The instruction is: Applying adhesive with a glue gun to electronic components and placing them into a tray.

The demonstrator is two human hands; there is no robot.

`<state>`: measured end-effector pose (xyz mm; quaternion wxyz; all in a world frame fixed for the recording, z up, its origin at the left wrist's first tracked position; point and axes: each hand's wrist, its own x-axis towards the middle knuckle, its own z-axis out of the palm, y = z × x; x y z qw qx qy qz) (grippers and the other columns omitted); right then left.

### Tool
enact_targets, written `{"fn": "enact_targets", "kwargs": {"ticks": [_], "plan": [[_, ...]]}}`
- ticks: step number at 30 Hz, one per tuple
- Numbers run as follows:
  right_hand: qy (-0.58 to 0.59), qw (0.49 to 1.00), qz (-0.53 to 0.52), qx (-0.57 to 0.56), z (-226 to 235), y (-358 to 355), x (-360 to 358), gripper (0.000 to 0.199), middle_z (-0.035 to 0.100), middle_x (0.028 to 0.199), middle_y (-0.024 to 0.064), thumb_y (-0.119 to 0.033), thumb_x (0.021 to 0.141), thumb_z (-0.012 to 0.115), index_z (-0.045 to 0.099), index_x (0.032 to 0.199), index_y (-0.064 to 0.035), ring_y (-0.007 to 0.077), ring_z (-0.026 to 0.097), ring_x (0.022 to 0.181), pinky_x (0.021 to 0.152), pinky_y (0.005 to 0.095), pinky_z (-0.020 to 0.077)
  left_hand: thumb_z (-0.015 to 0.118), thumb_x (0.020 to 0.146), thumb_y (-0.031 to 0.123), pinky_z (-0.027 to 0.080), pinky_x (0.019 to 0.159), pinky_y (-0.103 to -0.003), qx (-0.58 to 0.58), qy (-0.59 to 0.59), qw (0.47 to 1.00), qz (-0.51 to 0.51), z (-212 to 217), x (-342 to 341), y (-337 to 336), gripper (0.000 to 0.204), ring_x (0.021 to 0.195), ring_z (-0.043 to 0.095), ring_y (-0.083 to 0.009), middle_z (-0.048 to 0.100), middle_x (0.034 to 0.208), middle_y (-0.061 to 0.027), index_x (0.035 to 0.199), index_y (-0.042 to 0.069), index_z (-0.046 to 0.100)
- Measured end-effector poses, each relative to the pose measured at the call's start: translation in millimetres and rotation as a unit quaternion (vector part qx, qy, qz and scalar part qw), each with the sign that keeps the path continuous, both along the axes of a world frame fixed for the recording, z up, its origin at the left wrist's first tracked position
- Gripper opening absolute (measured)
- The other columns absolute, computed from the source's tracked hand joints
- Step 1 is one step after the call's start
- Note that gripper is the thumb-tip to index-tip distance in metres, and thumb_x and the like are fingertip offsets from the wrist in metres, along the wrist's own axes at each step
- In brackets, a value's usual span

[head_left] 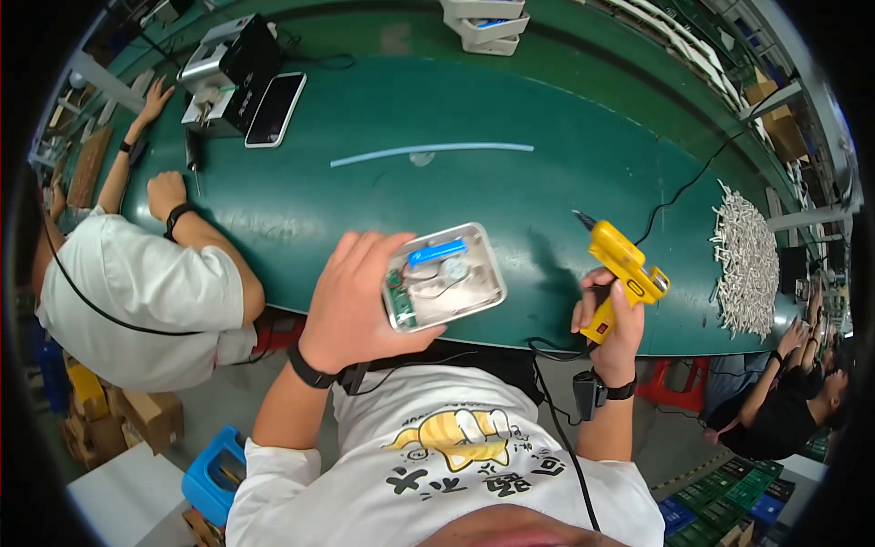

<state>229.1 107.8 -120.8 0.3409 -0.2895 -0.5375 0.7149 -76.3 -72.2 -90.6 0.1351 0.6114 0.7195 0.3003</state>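
Head view. Left hand (351, 301) wrapped around the near-left end of a shallow grey case (444, 276), fingers closed on it, held up over the near edge of the green bench (565, 137), open side tilted up toward the camera. Inside the case: a blue cell (436, 252) along the far wall, a green board (398, 296) at the left end, a small round part beside the cell, thin wires looping between. Right hand (612, 333) clamped on the grip of a yellow glue gun (622, 269), nozzle aimed up and left, well apart from the case; black cord running away across the bench. Cannot tell whether a finger rests on the trigger.

To do this step well, by judgement: keep the case level and steady, bring the nozzle in low and close before squeezing, dab beside the parts rather than over wires, keep the left thumb clear of the hot tip, lift off cleanly to avoid strings.

Further off: a phone (275, 109) and a small machine at far left, a pale strip (433, 150) mid-bench, stacked trays (488, 27) at the far edge, a heap of small white parts (747, 260) at right. A co-worker in white (137, 283) leaning on the bench at left; another person at lower right.
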Motion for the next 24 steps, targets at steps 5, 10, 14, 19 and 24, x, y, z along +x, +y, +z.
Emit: {"fn": "enact_targets", "kwargs": {"ticks": [5,10,14,19,24], "plan": [[0.155,0.980,-0.114,0.047,-29,4,25,0.029,0.065,0.115,0.0142,-0.030,0.115,0.049,0.058,0.121,-0.0035,0.0131,0.052,0.062,0.054,0.0310,0.0506,0.094,0.068,0.042,0.053,0.103,-0.046,0.139,-0.089,0.985,-0.044,5,17,120,0.096,0.118,0.062,-0.0424,0.062,0.126,-0.0214,0.143,-0.005,0.055],[0.185,0.971,-0.142,0.056,-34,2,22,0.028,0.065,0.117,0.0145,-0.029,0.115,0.048,0.056,0.122,-0.0036,0.0135,0.052,0.062,0.055,0.0313,0.0503,0.092,0.072,0.037,0.054,0.106,-0.047,0.079,-0.025,0.996,0.026,-12,26,250,0.102,0.123,0.062,-0.0457,0.054,0.136,-0.0281,0.150,-0.007,0.044],[0.177,0.971,-0.152,0.048,-34,0,20,0.028,0.064,0.117,0.0157,-0.029,0.115,0.047,0.056,0.122,-0.0028,0.0137,0.052,0.062,0.055,0.0314,0.0503,0.090,0.075,0.031,0.052,0.108,-0.047,0.084,-0.042,0.995,0.036,-42,20,319,0.102,0.126,0.059,-0.0470,0.048,0.142,-0.0311,0.153,-0.008,0.038],[0.163,0.974,-0.153,0.044,-30,-1,18,0.029,0.064,0.116,0.0172,-0.028,0.115,0.046,0.055,0.122,-0.0016,0.0141,0.053,0.061,0.055,0.0318,0.0502,0.090,0.075,0.028,0.049,0.112,-0.047,0.157,-0.014,0.986,0.048,-60,-15,357,0.107,0.132,0.055,-0.0460,0.042,0.148,-0.0299,0.157,-0.007,0.029],[0.157,0.972,-0.170,0.026,-25,5,13,0.029,0.064,0.115,0.0170,-0.028,0.115,0.046,0.055,0.121,-0.0016,0.0142,0.052,0.060,0.055,0.0324,0.0503,0.092,0.072,0.029,0.044,0.118,-0.050,0.116,-0.029,0.919,0.376,-57,-25,381,0.116,0.132,0.055,-0.0439,0.039,0.152,-0.0277,0.159,-0.003,0.021]]}}
